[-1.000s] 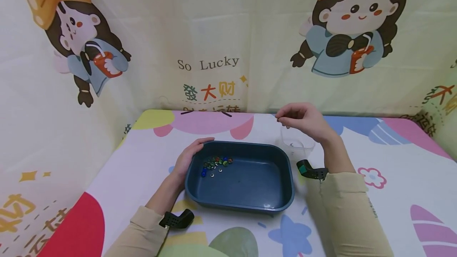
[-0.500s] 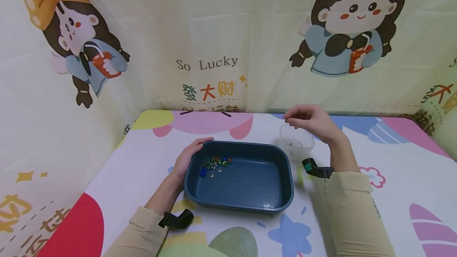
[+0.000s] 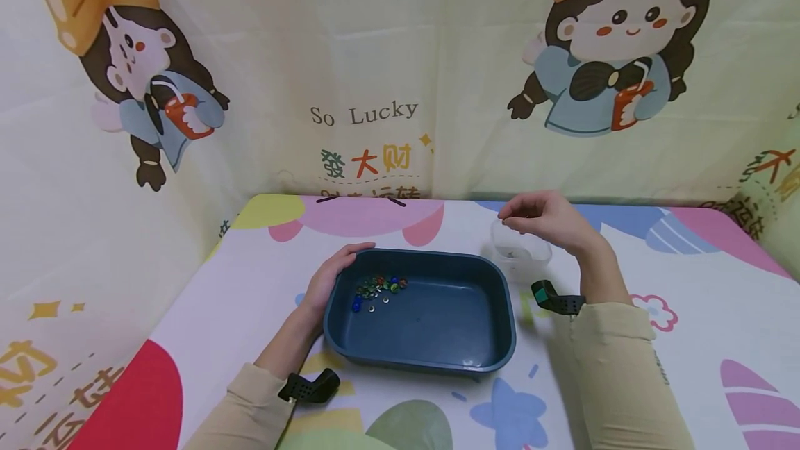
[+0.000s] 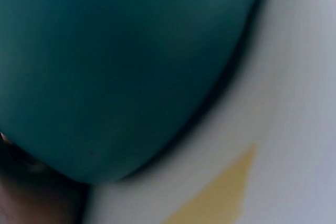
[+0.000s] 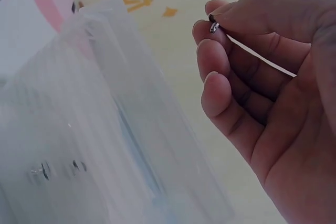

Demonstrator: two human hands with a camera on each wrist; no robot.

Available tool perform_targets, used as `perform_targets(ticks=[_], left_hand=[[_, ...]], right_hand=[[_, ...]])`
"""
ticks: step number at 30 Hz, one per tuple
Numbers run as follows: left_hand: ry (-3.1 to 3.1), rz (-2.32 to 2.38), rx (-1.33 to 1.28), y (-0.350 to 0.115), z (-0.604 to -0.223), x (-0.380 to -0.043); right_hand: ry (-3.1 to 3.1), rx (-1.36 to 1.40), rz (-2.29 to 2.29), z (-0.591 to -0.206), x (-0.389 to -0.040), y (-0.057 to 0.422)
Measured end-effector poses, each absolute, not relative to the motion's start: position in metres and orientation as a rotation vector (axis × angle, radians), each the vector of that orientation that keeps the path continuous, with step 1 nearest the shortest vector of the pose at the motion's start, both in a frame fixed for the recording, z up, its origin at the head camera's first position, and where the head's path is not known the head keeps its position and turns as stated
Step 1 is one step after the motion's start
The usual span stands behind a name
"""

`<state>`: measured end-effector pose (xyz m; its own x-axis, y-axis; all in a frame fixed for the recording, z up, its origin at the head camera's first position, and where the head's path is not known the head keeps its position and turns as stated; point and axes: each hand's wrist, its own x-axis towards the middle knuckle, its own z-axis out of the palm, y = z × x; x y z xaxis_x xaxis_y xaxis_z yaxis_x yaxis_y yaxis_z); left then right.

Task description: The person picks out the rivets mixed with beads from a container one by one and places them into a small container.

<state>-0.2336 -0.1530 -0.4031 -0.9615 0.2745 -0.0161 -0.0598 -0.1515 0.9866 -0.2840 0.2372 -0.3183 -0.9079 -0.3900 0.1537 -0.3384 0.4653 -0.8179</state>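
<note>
My right hand (image 3: 545, 217) pinches a small shiny metal piece (image 5: 214, 27) between thumb and index finger; in the right wrist view it looks ring-like. The other fingers curl loosely beneath. It is held just above the back of a clear plastic box (image 3: 542, 255), in which a few small metal pieces (image 5: 44, 170) lie. My left hand (image 3: 330, 275) rests along the left side of a dark blue basin (image 3: 425, 360), fingers straight at its back left corner. Inside the basin, coloured glass marbles (image 3: 378, 285) and small silver pieces (image 3: 371, 309) are gathered at the left.
A patterned cloth (image 3: 594, 394) covers the table. Close behind the table hangs a printed curtain (image 3: 469, 89). The clear box stands just beyond the basin's back right corner.
My right hand has shifted right and slightly lower, over the clear box, still pinching the metal piece. The left hand and basin have stayed put.
</note>
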Motion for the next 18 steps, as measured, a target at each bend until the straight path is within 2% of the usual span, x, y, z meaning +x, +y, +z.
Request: perform_targets(ticks=[18], left_hand=[[1.889,2.229,0.264,-0.153,-0.404,-0.2337]], right_hand=[[2.712,-0.623,-1.291,-0.3169,-0.2822,0.2402]])
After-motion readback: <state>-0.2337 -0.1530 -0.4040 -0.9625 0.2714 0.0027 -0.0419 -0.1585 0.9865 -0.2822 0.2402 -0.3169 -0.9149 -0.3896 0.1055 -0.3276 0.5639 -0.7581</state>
